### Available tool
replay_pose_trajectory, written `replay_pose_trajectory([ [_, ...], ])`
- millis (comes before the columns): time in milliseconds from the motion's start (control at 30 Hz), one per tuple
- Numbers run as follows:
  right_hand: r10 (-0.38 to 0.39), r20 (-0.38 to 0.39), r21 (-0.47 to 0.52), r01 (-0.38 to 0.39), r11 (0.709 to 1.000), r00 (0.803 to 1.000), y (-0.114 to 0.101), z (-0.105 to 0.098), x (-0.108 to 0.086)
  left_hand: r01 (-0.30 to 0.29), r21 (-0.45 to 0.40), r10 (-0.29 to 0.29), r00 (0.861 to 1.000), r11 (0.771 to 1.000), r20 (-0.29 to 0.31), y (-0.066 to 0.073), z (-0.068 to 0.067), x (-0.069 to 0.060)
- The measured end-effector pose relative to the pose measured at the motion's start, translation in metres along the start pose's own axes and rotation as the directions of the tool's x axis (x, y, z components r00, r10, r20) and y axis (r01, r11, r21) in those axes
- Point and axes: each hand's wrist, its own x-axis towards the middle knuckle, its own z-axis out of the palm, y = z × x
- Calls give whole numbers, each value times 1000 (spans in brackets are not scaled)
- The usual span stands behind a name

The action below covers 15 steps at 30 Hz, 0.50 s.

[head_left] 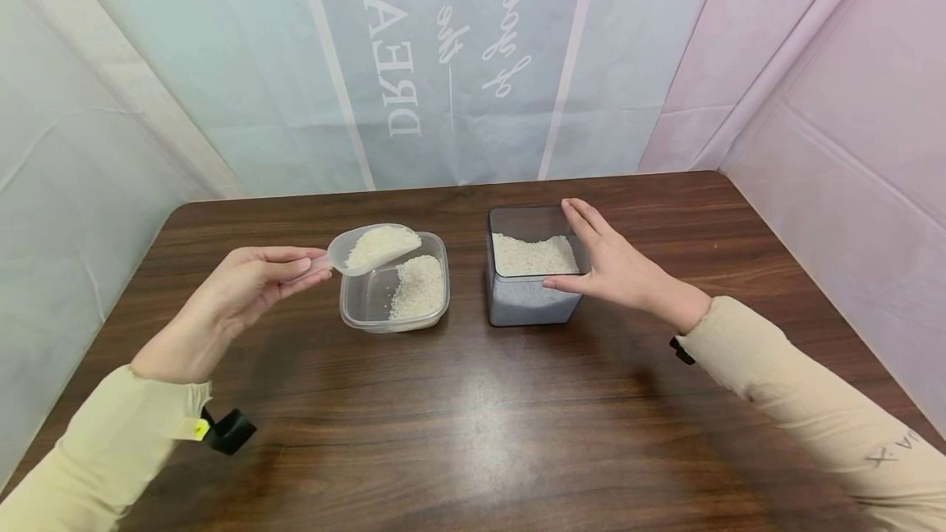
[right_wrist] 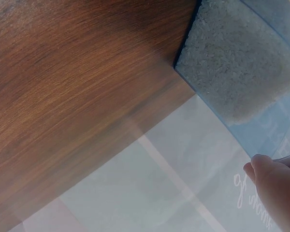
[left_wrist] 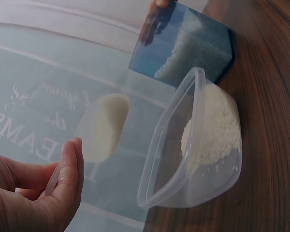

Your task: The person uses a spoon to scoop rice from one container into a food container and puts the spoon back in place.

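Note:
My left hand (head_left: 247,286) pinches the handle of a translucent scoop (head_left: 357,249), which carries a mound of white rice (head_left: 378,243). The scoop is over the left part of a clear plastic tub (head_left: 353,304). More rice (left_wrist: 215,125) lies heaped at the tub's right side. To the right, my right hand (head_left: 621,265) holds the right side of a blue-grey see-through rice container (head_left: 528,302), thumb at the near rim and fingers at the far corner. In the right wrist view, a fingertip (right_wrist: 262,162) touches the container's rim. Rice (right_wrist: 237,58) fills much of it.
Both containers stand on a dark wooden table (head_left: 473,425), with a gap between them. A pale blue cloth with lettering (head_left: 458,64) hangs behind the table's far edge, and light cloth walls (head_left: 865,130) rise at the sides.

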Motion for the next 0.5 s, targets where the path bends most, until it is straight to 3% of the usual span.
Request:
replay_pose_trajectory([
  [500, 12, 2, -5, -12, 1000, 1000, -1, 0, 0, 23, -1, -23, 1000, 1000, -17, 0, -14, -5],
])
